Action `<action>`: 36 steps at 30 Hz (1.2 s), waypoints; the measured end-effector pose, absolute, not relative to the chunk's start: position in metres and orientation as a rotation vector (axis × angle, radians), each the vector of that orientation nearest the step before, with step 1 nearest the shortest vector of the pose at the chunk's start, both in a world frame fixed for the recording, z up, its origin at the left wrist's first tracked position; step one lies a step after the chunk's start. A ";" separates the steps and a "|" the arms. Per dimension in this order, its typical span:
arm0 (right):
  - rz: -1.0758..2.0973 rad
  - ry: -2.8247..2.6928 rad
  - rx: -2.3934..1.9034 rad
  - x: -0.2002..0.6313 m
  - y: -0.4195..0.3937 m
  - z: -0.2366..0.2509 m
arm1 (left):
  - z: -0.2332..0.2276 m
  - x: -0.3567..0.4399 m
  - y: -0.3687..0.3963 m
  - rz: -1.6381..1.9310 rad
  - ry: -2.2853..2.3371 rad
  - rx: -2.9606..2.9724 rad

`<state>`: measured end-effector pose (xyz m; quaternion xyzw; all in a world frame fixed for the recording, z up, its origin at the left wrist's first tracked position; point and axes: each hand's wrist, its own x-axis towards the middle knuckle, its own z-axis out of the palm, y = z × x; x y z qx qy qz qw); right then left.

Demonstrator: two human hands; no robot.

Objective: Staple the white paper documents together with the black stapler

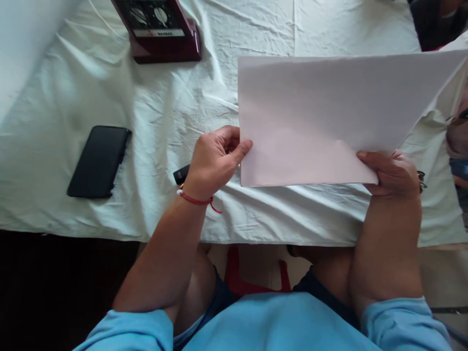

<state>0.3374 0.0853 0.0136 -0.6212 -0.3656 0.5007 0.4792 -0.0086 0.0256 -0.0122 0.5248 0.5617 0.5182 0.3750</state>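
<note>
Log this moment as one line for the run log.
left hand: pinching paper sheet at left edge | right hand: gripping its lower right corner | sheet: lifted above white tablecloth | nearby: black phone

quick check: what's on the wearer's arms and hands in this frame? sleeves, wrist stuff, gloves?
No gloves. Left hand: red string bracelet with a small white bead at the wrist. Right hand: a dark metal piece at the wrist, too little visible to name. Light blue sleeves pushed up near the elbows; forearms bare.

Black phone [98,161] flat on white cloth [157,112]; maroon device [159,29] at far edge.
</note>
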 end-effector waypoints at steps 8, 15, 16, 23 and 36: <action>1.162 -0.783 -1.478 0.336 0.090 -0.001 | 0.008 -0.001 0.034 1.351 1.536 1.363; 1.132 -0.748 -1.459 0.346 0.091 0.002 | 0.011 0.003 0.034 1.275 1.470 1.303; 1.131 -0.748 -1.458 0.346 0.091 0.002 | 0.012 0.003 0.034 1.272 1.491 1.304; 1.098 -0.788 -1.361 0.356 0.093 -0.004 | 0.014 0.006 0.034 1.227 1.391 1.312; 1.112 -0.829 -1.433 0.352 0.087 0.001 | 0.008 -0.001 0.030 1.310 1.425 1.273</action>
